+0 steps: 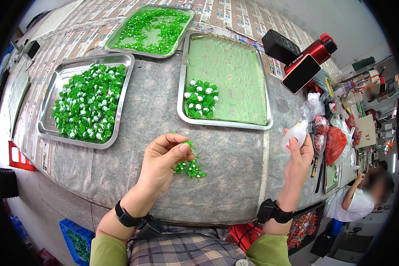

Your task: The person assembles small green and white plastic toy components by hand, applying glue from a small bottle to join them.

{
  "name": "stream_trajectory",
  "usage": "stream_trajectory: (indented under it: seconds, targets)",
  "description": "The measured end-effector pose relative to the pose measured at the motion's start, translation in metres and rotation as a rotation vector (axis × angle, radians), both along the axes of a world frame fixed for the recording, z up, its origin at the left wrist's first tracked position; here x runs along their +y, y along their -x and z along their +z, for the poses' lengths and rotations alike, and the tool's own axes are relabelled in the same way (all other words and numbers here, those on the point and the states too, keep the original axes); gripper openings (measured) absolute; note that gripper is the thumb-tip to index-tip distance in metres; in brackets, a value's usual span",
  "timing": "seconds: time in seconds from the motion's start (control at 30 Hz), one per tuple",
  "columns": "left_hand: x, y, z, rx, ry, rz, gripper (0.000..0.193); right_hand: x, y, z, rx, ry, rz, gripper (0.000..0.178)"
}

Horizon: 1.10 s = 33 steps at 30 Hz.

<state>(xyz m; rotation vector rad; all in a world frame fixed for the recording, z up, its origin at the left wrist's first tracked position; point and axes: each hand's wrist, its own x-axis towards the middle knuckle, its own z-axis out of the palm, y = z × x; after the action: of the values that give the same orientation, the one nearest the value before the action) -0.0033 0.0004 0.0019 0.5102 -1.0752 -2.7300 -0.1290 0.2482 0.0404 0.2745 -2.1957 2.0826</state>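
Between the thumb and fingers of my left hand is a small green plastic piece, mostly covered by the fingertips. Just below that hand, a little pile of similar green pieces lies on the grey table covering. My right hand is wrapped round a translucent white squeeze bottle, its narrow tip pointing up and away. Ahead, a metal tray lined with green cloth carries a cluster of green pieces with white eye-like balls in its near left corner.
At the left, a metal tray is heaped with green-and-white pieces. Behind it stands another tray of plain green pieces. A phone leans by a red flask and black box. Plastic bags crowd the right; a person sits beyond.
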Motion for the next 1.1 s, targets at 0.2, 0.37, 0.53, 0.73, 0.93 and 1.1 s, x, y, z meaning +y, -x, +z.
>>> stream_trajectory:
  seconds: [0.2, 0.37, 0.53, 0.73, 0.93, 1.1]
  targets:
    - [-0.001, 0.001, -0.002, 0.004, -0.018, 0.004, 0.012, 0.052, 0.016, -0.050, -0.141, -0.115, -0.025, 0.038]
    - [0.001, 0.003, 0.000, 0.002, -0.020, -0.002, 0.012, 0.038, 0.011, -0.023, 0.312, -0.527, -0.386, 0.037]
    - [0.000, -0.001, 0.001, -0.002, -0.004, -0.002, 0.011, -0.047, -0.002, 0.024, 0.408, -0.624, 0.103, 0.021]
    - [-0.003, 0.002, 0.001, -0.009, -0.037, 0.030, 0.011, -0.139, 0.018, -0.014, 0.498, -0.713, 0.614, 0.016]
    - [-0.002, 0.003, 0.004, -0.009, -0.050, 0.030, 0.010, -0.154, 0.020, -0.026, 0.636, -0.934, 0.541, 0.024]
    - [-0.003, 0.001, 0.002, 0.005, -0.040, 0.016, 0.011, -0.124, 0.002, 0.006, -0.261, -0.104, 0.762, 0.018]
